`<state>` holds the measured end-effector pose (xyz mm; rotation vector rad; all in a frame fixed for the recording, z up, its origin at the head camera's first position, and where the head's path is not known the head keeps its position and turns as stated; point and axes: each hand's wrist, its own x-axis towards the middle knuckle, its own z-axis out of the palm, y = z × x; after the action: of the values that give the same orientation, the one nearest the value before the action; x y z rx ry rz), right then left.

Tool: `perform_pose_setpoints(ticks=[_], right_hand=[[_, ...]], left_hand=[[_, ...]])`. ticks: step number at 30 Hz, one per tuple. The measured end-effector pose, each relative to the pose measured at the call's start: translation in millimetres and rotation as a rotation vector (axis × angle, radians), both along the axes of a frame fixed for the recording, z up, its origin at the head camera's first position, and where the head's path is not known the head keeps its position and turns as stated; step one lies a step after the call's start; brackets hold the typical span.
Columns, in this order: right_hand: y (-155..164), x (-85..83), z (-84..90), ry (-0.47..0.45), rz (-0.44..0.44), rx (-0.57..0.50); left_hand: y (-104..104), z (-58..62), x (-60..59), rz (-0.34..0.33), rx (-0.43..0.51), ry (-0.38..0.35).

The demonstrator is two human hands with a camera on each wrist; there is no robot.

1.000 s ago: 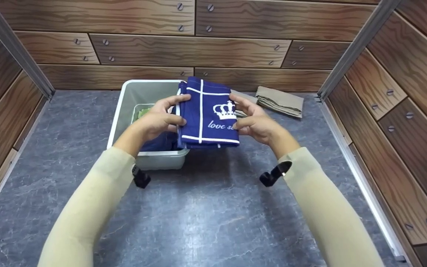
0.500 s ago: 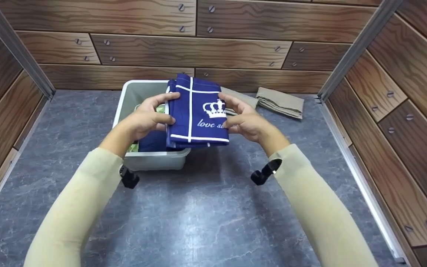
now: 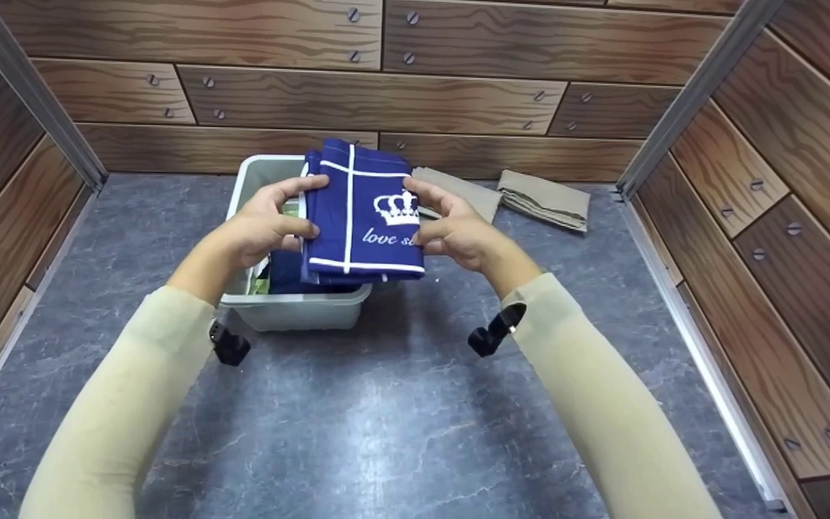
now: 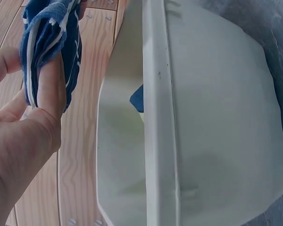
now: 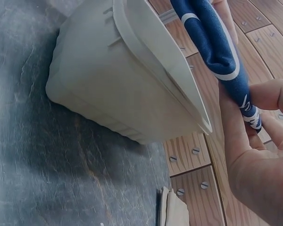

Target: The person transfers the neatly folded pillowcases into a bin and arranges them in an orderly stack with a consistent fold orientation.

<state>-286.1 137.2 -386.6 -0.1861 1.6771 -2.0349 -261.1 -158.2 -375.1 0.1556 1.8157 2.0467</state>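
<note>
A folded navy-blue cloth (image 3: 328, 216) with white lines, a white crown and partly covered lettering is held up by both hands over the right part of a light grey bin (image 3: 307, 311). My left hand (image 3: 260, 223) pinches its left edge between thumb and fingers; layered folds of the cloth (image 4: 45, 47) show there in the left wrist view. At the opposite edge, my right hand (image 3: 462, 229) grips it with the thumb in front. Inside the bin lie dark blue fabric (image 3: 287, 274) and something green (image 3: 262, 284), mostly hidden by the held cloth and left hand.
Two folded beige cloths (image 3: 545, 200) lie on the grey marbled floor (image 3: 386, 418) right of the bin, against the back wall. Wood-patterned panels (image 3: 372, 101) enclose the back and sides, with metal posts at the corners.
Both hands have moved left with the folded navy cloth, bringing it further over the bin. More of the nearer beige cloth shows now. The bin has stayed in place.
</note>
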Motion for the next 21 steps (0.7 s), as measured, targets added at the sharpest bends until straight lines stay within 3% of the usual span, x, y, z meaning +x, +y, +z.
perform_pose_setpoints(ticks=[21], right_hand=[[-21, -5.6, 1.7, 0.011, 0.018, 0.009]], left_hand=[[-20, 1.8, -1.8, 0.013, -0.045, 0.008]])
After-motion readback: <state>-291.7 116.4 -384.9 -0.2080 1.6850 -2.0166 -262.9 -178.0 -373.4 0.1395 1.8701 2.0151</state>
